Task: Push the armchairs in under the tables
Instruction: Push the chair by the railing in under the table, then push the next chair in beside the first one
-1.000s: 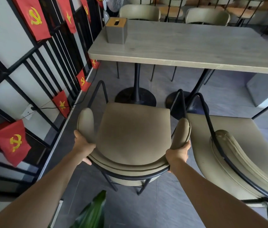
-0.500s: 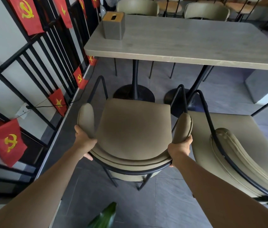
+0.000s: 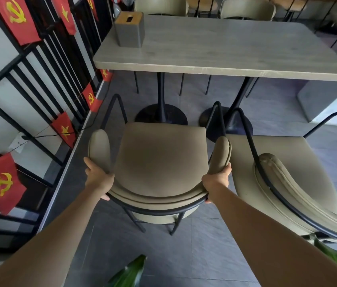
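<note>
Now I am partway through the push on the first seat, as I judge it: the olive-green padded armchair with the black tube frame (image 3: 159,162) stands square to the pale grey wood-grain counter (image 3: 215,48) but wholly short of it, its front edge near the two black pedestal bases (image 3: 161,116) and not yet beneath the top; my left hand (image 3: 98,178) is closed around the left end of the curved backrest, thumb over the padding and fingers tucked under the black rail; my right hand (image 3: 217,180) is closed the same way on the right end, just below the upholstered arm pad; both grips are wrapped tight on the chair and nothing else. The chair sits directly ahead of me between my forearms, backrest nearest, seat pointing at the counter. What the next move calls for, I think, is a straight, even shove forward with both arms, keeping the black arm loops clear of the counter edge and the legs either side of the left pedestal; a skewed push could knock the frame into the second matching olive armchair (image 3: 283,183) just beside it on my right, whose arm loop stands close to mine. That second chair is also out from the counter; a grey square tissue box with a wooden lid (image 3: 130,30) sits on the far left corner.
</note>
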`<act>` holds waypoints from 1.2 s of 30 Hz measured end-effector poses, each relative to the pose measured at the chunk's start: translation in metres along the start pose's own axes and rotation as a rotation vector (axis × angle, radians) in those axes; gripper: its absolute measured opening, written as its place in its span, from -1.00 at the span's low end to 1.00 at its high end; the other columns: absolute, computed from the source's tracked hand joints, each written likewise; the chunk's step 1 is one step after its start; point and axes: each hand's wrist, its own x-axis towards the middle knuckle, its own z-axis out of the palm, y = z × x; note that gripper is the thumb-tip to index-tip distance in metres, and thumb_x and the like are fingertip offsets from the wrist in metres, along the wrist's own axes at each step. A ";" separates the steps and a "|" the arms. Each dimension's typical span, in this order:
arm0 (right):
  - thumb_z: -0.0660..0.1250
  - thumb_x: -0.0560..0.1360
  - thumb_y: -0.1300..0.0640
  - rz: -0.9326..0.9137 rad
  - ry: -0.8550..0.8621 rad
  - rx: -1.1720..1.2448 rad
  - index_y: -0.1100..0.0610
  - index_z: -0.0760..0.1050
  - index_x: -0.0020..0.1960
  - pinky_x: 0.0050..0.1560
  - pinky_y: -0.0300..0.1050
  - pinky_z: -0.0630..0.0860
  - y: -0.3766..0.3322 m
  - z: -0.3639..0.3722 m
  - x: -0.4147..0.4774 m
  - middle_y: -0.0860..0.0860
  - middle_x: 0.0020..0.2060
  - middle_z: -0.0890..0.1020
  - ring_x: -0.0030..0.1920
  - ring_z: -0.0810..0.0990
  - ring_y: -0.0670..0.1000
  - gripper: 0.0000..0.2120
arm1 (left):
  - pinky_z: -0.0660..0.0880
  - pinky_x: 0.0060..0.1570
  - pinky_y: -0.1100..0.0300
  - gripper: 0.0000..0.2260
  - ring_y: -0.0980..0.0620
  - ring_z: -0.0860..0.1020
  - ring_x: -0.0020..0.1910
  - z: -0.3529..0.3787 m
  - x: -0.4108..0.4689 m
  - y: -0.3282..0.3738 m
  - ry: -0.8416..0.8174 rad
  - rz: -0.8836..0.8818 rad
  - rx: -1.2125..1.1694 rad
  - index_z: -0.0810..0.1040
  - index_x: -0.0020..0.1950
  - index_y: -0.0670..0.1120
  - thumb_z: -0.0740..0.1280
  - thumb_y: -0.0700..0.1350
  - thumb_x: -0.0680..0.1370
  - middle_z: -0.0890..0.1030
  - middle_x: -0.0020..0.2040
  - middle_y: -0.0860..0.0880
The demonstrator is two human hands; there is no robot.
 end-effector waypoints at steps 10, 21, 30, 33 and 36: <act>0.28 0.51 0.10 -0.268 0.040 -0.242 0.01 -0.11 0.57 0.27 0.11 0.47 -0.002 -0.040 0.000 0.20 0.40 0.33 0.27 0.47 0.23 -0.23 | 0.02 0.35 -0.46 -0.16 -0.28 -0.30 0.51 0.046 -0.053 0.038 0.077 0.094 0.497 -0.20 0.56 0.05 0.35 -0.06 0.51 -0.40 0.52 -0.07; 0.20 0.56 0.10 -0.341 0.111 -0.239 0.16 0.16 0.51 0.30 -0.03 0.37 -0.032 -0.183 0.028 0.18 0.38 0.41 0.37 0.40 0.20 -0.45 | 0.22 0.43 -0.01 -0.41 -0.16 0.21 0.49 0.182 -0.183 0.139 -0.246 0.522 0.367 0.09 0.55 -0.12 0.24 -0.03 0.58 0.20 0.52 -0.17; 0.24 0.47 0.11 -0.249 0.259 -0.493 0.06 0.07 0.54 0.44 0.14 0.20 -0.001 -0.370 0.124 0.16 0.46 0.26 0.46 0.19 0.20 -0.31 | 0.52 0.16 -0.13 -0.23 -0.22 0.33 0.41 0.358 -0.273 0.169 -0.393 0.231 0.186 -0.15 0.56 -0.08 0.30 0.03 0.55 0.10 0.55 -0.13; 0.26 0.45 0.15 -0.105 0.391 -0.552 -0.02 -0.04 0.55 0.44 0.30 0.06 0.020 -0.422 0.154 0.13 0.52 0.08 0.51 0.02 0.19 -0.23 | 0.58 -0.14 -0.14 -0.08 -0.29 0.37 0.35 0.396 -0.282 0.171 -0.306 0.029 0.050 -0.37 0.52 -0.03 0.36 -0.06 0.53 0.01 0.56 -0.18; 0.27 0.48 0.21 0.012 0.453 -0.392 -0.09 -0.18 0.56 0.38 0.32 0.23 0.033 -0.455 0.177 0.16 0.52 0.02 0.44 0.13 0.31 -0.16 | 0.52 0.07 -0.15 -0.09 -0.33 0.32 0.38 0.414 -0.283 0.167 -0.150 0.067 0.057 -0.37 0.53 -0.04 0.34 -0.21 0.54 -0.06 0.56 -0.22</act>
